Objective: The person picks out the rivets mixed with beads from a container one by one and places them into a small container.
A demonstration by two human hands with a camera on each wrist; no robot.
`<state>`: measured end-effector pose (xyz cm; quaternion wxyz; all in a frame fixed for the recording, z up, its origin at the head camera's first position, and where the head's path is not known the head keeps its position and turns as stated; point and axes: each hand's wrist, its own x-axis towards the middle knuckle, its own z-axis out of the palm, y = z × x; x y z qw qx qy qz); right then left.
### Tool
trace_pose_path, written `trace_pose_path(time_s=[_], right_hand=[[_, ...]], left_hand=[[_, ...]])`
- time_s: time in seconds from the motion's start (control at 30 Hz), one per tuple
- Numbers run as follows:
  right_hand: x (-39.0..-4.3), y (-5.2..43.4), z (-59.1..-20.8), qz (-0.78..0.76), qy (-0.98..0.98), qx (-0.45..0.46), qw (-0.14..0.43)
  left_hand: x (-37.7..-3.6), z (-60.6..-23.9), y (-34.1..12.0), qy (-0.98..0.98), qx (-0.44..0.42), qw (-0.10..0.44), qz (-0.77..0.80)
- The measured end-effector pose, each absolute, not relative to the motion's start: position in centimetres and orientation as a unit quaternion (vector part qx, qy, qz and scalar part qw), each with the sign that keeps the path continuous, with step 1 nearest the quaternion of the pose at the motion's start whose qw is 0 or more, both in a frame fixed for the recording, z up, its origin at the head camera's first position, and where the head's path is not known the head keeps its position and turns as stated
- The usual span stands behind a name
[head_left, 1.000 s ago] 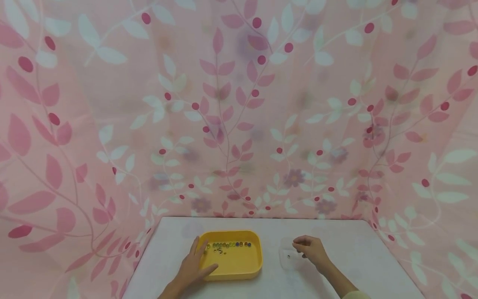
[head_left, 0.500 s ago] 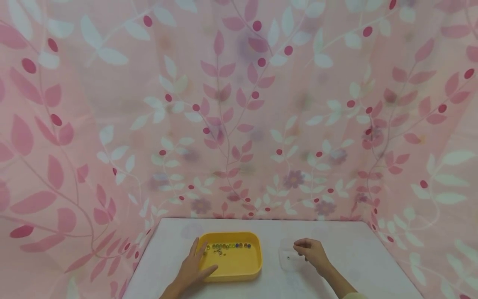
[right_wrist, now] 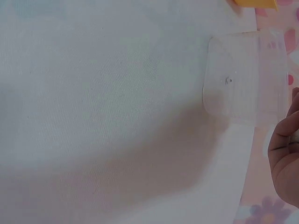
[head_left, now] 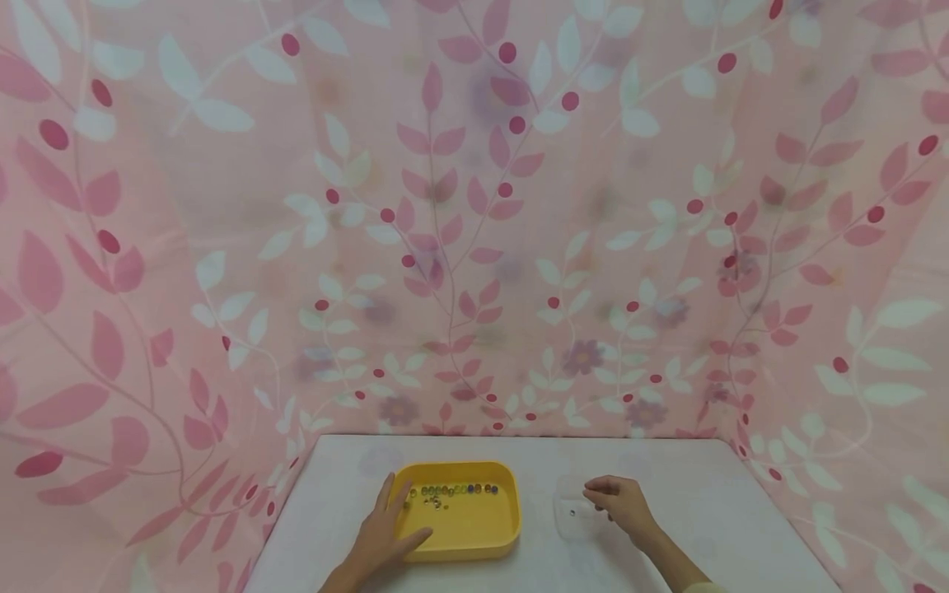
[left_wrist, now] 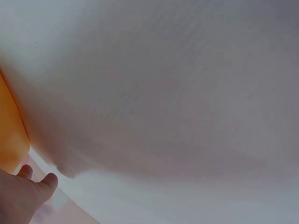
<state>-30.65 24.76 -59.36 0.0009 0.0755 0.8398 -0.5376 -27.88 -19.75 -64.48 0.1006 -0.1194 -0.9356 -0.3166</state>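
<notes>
I see the white table (head_left: pixel 704 527) first, and the yellow tray (head_left: pixel 474 539) on it as my landmark. My left hand (head_left: pixel 385 531) rests flat on the tray's left rim, fingers relaxed. Right of the tray, a clear container (head_left: pixel 574 515); my right hand (head_left: pixel 621 502) curls over it, pinching something too small to tell. Beads (head_left: pixel 455 490) line the tray's far wall.

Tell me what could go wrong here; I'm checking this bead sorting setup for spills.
The beads are tiny and lie loose in the yellow tray; a nudge from the left hand resting on its rim might scatter them. The clear container by the right hand looks light, so a careless touch could tip it.
</notes>
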Motion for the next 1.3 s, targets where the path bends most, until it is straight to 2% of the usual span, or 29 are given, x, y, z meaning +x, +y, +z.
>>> trace_pose_path(time_s=[1.07,1.3], right_hand=[[-30.72,24.71,-59.51,-0.531,0.845,0.061,-0.003],[-30.73,24.75,-59.41,-0.524,0.849,0.070,0.005]], left_hand=[[-28.18,-64.67,-19.69,-0.942,-0.112,0.102,-0.299],[-28.14,-64.75,-19.66,-0.944,-0.105,0.087,-0.301]])
